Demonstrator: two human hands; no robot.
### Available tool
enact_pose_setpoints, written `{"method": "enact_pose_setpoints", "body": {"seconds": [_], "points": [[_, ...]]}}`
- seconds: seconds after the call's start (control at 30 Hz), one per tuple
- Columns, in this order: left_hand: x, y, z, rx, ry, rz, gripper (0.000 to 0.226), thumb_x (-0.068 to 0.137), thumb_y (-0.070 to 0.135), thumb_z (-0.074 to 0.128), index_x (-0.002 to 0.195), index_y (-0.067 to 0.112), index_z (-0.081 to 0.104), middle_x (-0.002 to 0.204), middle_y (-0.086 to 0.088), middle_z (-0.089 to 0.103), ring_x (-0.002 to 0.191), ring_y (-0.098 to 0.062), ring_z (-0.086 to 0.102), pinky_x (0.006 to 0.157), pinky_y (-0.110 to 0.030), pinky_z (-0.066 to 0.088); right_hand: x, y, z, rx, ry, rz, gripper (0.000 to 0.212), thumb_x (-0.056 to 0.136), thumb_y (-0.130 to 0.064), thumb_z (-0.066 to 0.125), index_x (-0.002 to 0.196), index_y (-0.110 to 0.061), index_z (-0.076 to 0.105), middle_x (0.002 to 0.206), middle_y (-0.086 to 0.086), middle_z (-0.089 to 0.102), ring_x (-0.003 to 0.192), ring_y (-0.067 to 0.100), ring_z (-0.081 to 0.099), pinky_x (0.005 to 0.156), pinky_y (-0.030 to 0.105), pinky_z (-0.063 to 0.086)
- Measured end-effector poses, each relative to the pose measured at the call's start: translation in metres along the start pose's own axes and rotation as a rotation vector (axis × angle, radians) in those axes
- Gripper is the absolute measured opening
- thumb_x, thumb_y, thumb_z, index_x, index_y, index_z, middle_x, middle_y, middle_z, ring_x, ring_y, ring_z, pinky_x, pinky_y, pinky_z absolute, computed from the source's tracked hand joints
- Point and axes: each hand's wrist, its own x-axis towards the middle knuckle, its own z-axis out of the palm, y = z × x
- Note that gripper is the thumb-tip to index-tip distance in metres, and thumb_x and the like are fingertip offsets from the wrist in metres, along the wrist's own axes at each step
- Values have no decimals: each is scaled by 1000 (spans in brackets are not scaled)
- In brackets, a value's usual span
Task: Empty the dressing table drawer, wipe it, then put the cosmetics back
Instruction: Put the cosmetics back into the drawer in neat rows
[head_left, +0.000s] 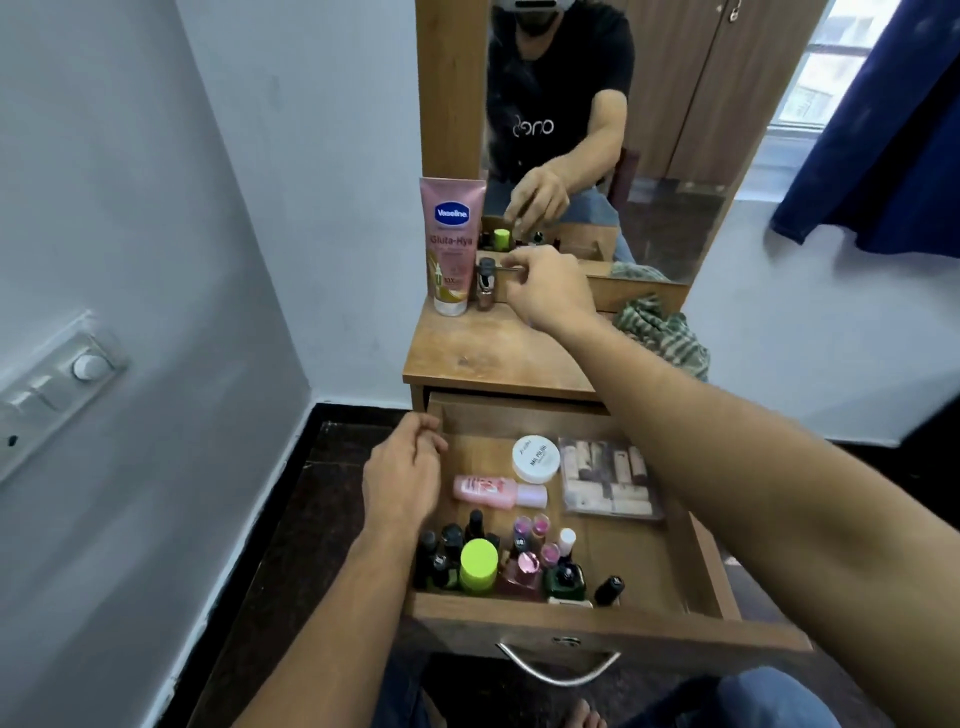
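Steady the open drawer (571, 621) with the left hand (405, 478) curled over its nine-o'clock wall. Stand the small bottle (485, 286) upright at twelve o'clock, just beside the Vaseline tube (453, 244); cannot tell the right hand's (550, 286) hold there. Take the six-o'clock polish bottles (451, 556) singly, leaving tabletop (493, 353) room.

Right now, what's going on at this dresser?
A person is emptying the open drawer onto the tabletop. The left hand holds the drawer's left wall. The right hand is up by a small bottle beside the Vaseline tube; whether it touches the bottle is unclear. Most cosmetics are in the drawer: nail polishes, a pink bottle, a white jar, a clear box. A cloth lies on the tabletop.
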Motion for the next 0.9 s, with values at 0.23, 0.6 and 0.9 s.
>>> {"method": "enact_pose_setpoints", "body": {"seconds": [0.23,0.6,0.9], "points": [[3,-2,2,14,-9,15,26,97,16,45,104,33,64,87,19,70,94,-13,64,88,-35,50,49,-4,34,-215,-97,-14,36,88,-15,66,122,-26,71,116,8,71,109,32,65,87,40,56],[2,0,3,28,-3,24,29,96,14,44,107,31,65,89,17,71,98,-16,64,89,-33,47,48,0,37,-206,-26,-43,26,81,-15,75,106,-20,73,103,7,73,99,30,68,83,38,57],[2,-1,3,10,-24,22,32,83,26,36,98,36,63,94,13,74,103,-19,64,90,-33,46,-31,31,-6,-124,86,-53,20,77,-32,72,95,-24,77,91,-2,74,91,22,67,77,40,58]]}}
